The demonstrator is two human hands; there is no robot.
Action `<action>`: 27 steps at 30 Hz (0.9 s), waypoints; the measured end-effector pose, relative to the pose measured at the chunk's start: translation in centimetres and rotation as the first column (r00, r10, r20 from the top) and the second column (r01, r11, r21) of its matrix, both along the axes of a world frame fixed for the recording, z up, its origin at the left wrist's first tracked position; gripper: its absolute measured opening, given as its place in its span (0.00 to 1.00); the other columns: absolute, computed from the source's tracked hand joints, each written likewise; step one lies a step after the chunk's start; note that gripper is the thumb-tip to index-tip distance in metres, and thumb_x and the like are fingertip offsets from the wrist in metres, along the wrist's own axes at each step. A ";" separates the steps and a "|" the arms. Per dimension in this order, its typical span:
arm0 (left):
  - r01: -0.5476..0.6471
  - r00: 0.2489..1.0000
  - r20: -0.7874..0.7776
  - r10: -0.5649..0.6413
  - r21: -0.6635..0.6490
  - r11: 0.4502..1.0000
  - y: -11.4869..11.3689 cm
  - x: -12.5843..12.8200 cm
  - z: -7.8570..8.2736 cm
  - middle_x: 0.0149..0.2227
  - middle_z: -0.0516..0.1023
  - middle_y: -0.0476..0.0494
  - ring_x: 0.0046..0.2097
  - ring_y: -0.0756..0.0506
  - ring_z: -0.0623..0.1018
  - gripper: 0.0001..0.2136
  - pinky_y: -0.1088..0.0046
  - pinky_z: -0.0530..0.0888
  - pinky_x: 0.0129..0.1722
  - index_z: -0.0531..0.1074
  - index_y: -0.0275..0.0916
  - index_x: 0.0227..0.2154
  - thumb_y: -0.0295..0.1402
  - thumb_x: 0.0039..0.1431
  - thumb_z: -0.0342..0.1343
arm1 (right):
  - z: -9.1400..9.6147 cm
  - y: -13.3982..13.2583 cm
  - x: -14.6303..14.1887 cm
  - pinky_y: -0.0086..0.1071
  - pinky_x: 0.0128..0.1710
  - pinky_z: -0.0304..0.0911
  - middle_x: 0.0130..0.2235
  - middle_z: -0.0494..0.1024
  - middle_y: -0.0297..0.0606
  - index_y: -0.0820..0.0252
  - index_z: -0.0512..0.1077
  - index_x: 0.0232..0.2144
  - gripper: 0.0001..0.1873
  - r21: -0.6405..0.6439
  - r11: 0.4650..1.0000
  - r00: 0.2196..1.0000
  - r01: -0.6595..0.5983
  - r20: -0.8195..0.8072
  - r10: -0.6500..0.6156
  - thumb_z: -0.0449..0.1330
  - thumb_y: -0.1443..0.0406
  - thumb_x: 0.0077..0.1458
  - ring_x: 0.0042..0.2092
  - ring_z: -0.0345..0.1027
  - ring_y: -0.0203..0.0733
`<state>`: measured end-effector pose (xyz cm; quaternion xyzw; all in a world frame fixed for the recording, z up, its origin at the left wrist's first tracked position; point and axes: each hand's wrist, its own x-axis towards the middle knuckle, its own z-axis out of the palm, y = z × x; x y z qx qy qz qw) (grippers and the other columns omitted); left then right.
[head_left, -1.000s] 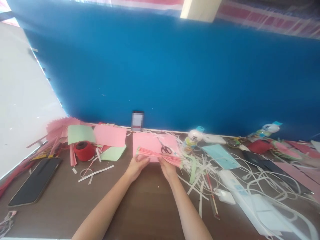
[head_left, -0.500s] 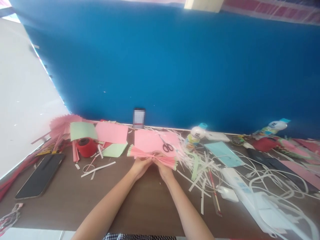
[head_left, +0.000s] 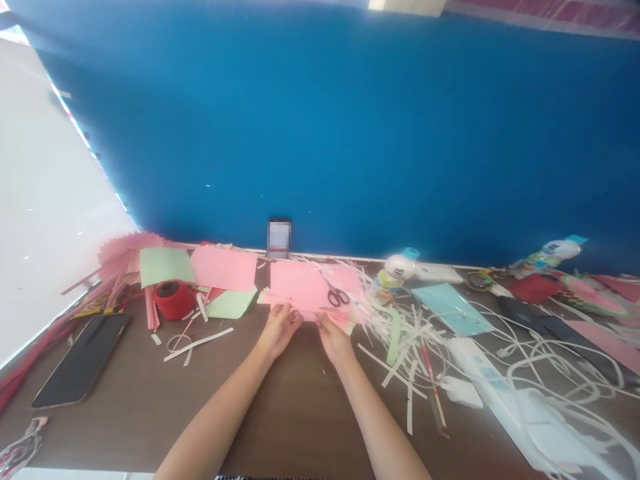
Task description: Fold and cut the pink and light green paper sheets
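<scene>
A pink pleated paper (head_left: pixel 345 322) with pale green edges spans between my two hands. My left hand (head_left: pixel 279 331) is closed on its left part, thumb and fingers pinching the folds. On the other side my right hand (head_left: pixel 334 339) pinches the right part. The middle of the folded strip blends with the pink sheet (head_left: pixel 295 275) behind it, so its shape there is hard to make out. Scissors (head_left: pixel 336 293) with dark handles rest on that sheet, just beyond my right hand.
White paper strips (head_left: pixel 400 333) and a white-topped bottle (head_left: pixel 397 270) lie to the right, beside a power strip (head_left: pixel 480 367) and tangled cables. On the left are a red spool (head_left: pixel 174 300), green paper (head_left: pixel 231 303) and a phone (head_left: pixel 83 360). A blue panel (head_left: pixel 320 133) rises behind.
My hands have moved apart from the middle of the pleated paper towards its two ends. The paper's pinched centre no longer shows between my fingers.
</scene>
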<state>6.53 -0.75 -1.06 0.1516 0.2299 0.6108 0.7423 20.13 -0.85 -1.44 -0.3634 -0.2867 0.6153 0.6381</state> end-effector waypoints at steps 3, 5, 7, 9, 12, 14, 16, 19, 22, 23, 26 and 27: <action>-0.087 0.995 0.046 0.089 -0.051 0.995 0.5 -0.6 -0.1 0.27 0.70 0.54 0.28 0.56 0.70 0.10 0.76 0.69 0.37 0.70 0.41 0.32 0.33 0.45 0.62 | -0.1 0.3 0.3 0.26 0.32 0.68 0.25 0.74 0.30 0.58 0.71 0.21 0.10 -0.022 0.998 0.997 0.055 -0.058 -0.056 0.69 0.66 0.34 0.29 0.68 0.33; -0.141 0.989 0.042 0.145 -0.069 0.988 1.0 -1.1 -0.2 0.28 0.70 0.54 0.29 0.56 0.70 0.10 0.77 0.69 0.38 0.69 0.42 0.34 0.34 0.47 0.60 | -0.1 0.6 0.6 0.24 0.31 0.67 0.24 0.74 0.28 0.57 0.71 0.22 0.09 -0.010 0.995 0.991 0.102 -0.085 -0.103 0.68 0.66 0.35 0.28 0.68 0.31; -0.196 0.980 0.005 0.197 -0.071 0.978 1.5 -1.8 -0.3 0.28 0.71 0.53 0.30 0.56 0.71 0.08 0.78 0.70 0.38 0.69 0.42 0.34 0.36 0.50 0.57 | -0.4 0.9 0.9 0.23 0.30 0.67 0.24 0.74 0.28 0.57 0.71 0.23 0.09 -0.002 0.992 0.990 0.124 -0.071 -0.123 0.68 0.66 0.36 0.28 0.68 0.30; -0.244 0.970 -0.034 0.243 -0.064 0.968 2.0 -2.5 -0.6 0.28 0.71 0.53 0.30 0.57 0.71 0.06 0.80 0.70 0.39 0.70 0.42 0.32 0.37 0.52 0.56 | -0.7 1.0 1.0 0.23 0.30 0.68 0.25 0.74 0.28 0.57 0.71 0.23 0.09 0.008 0.992 0.991 0.126 -0.035 -0.126 0.68 0.65 0.36 0.28 0.69 0.30; -0.295 0.955 -0.057 0.292 -0.068 0.953 2.7 -3.5 -1.1 0.25 0.69 0.54 0.26 0.59 0.69 0.06 0.84 0.70 0.36 0.70 0.41 0.31 0.36 0.52 0.56 | -1.0 1.1 0.6 0.25 0.31 0.68 0.25 0.74 0.30 0.58 0.71 0.22 0.09 0.010 0.994 0.994 0.108 0.000 -0.108 0.68 0.65 0.35 0.29 0.70 0.32; -0.319 0.948 -0.020 0.319 -0.066 0.945 2.8 -3.9 -1.4 0.23 0.68 0.55 0.24 0.59 0.68 0.05 0.85 0.70 0.34 0.70 0.40 0.31 0.34 0.52 0.56 | -1.1 1.0 0.2 0.27 0.32 0.69 0.25 0.74 0.31 0.59 0.71 0.21 0.10 0.009 0.994 0.994 0.105 0.011 -0.105 0.68 0.66 0.35 0.29 0.70 0.34; -0.316 0.947 0.041 0.319 -0.059 0.947 2.7 -4.0 -1.5 0.24 0.69 0.53 0.25 0.59 0.69 0.05 0.84 0.70 0.35 0.70 0.39 0.31 0.34 0.52 0.57 | -1.0 0.9 0.0 0.28 0.33 0.69 0.25 0.75 0.32 0.59 0.71 0.21 0.10 0.012 0.992 0.992 0.123 0.019 -0.124 0.69 0.66 0.34 0.29 0.71 0.35; -0.202 0.979 0.018 0.203 -0.059 0.978 2.0 -3.6 -1.0 0.30 0.73 0.49 0.31 0.56 0.72 0.07 0.81 0.70 0.36 0.71 0.38 0.32 0.33 0.49 0.59 | -0.7 0.5 -0.2 0.30 0.35 0.69 0.25 0.75 0.31 0.59 0.71 0.22 0.11 0.025 0.985 0.984 0.173 0.026 -0.174 0.69 0.63 0.33 0.30 0.71 0.35; 0.045 0.993 -0.110 -0.051 -0.052 0.998 0.9 -3.1 0.0 0.39 0.74 0.42 0.37 0.52 0.74 0.09 0.77 0.69 0.39 0.71 0.37 0.33 0.33 0.47 0.60 | -0.2 -0.7 -0.5 0.32 0.38 0.68 0.24 0.74 0.31 0.59 0.71 0.20 0.11 0.052 0.981 0.981 0.187 0.047 -0.189 0.69 0.64 0.33 0.30 0.70 0.35; 0.134 0.980 -0.143 -0.139 -0.040 0.990 0.5 -3.0 0.3 0.41 0.74 0.39 0.39 0.50 0.74 0.11 0.75 0.68 0.40 0.71 0.36 0.34 0.34 0.47 0.60 | 0.1 -1.2 -0.7 0.32 0.39 0.67 0.24 0.74 0.31 0.59 0.71 0.20 0.10 0.066 0.981 0.980 0.184 0.070 -0.188 0.69 0.65 0.33 0.30 0.70 0.35; 0.302 0.939 -0.176 -0.295 0.016 0.953 -0.7 -2.5 1.0 0.43 0.72 0.35 0.42 0.46 0.73 0.14 0.70 0.67 0.43 0.71 0.35 0.35 0.38 0.48 0.59 | 0.9 -3.2 -1.4 0.34 0.41 0.65 0.27 0.76 0.33 0.59 0.72 0.21 0.07 0.165 0.976 0.943 0.143 0.277 -0.185 0.67 0.68 0.36 0.32 0.70 0.37; 0.312 0.937 -0.176 -0.302 0.033 0.949 -1.1 -2.4 1.1 0.43 0.72 0.35 0.42 0.46 0.73 0.15 0.69 0.67 0.44 0.70 0.35 0.36 0.40 0.48 0.58 | 1.2 -3.9 -1.7 0.36 0.43 0.64 0.31 0.77 0.36 0.58 0.73 0.23 0.05 0.225 0.970 0.906 0.097 0.383 -0.179 0.66 0.69 0.38 0.35 0.70 0.39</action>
